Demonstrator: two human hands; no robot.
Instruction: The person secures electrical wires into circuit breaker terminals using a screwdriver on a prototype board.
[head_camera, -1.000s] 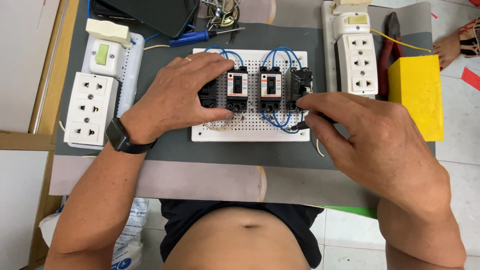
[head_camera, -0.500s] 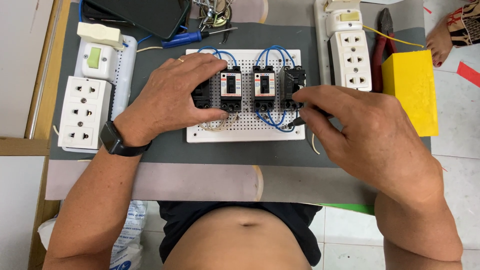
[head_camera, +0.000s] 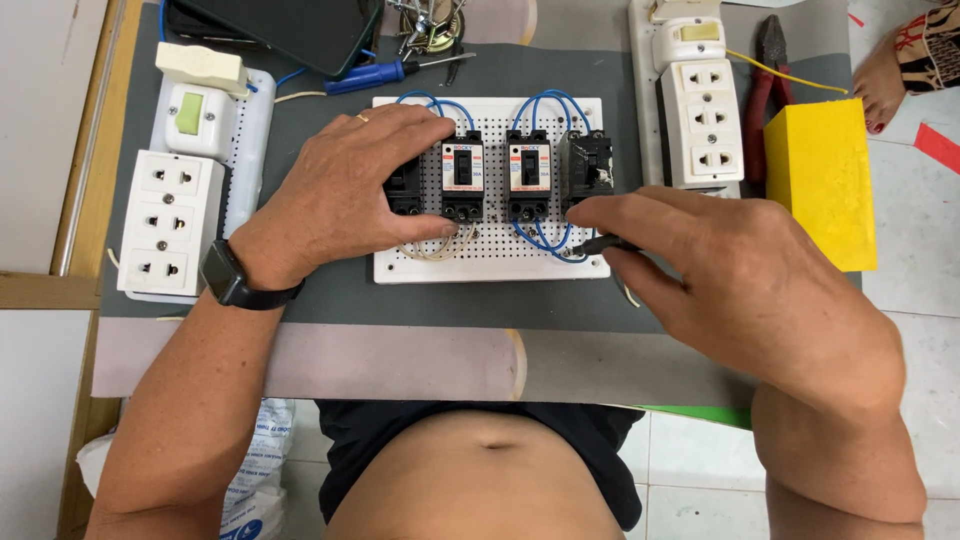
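Sitting on a grey mat (head_camera: 330, 300) over the table: white perforated board (head_camera: 500, 262) mid-mat, white socket block (head_camera: 170, 222) and switch (head_camera: 203, 113) lying left, outlet strip (head_camera: 700, 125), red pliers (head_camera: 768, 75) and yellow box (head_camera: 820, 190) lying right, blue screwdriver (head_camera: 385, 72) resting up top.

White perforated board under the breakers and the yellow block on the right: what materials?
White perforated board: looks like rigid plastic, matte, with a regular grid of small round holes; painted metal can't be ruled out. Yellow rectangular block: even colour, flat matte faces, crisp edges; probably painted wood, foam or plastic, the look leaves it open. The left hand rests on the board.
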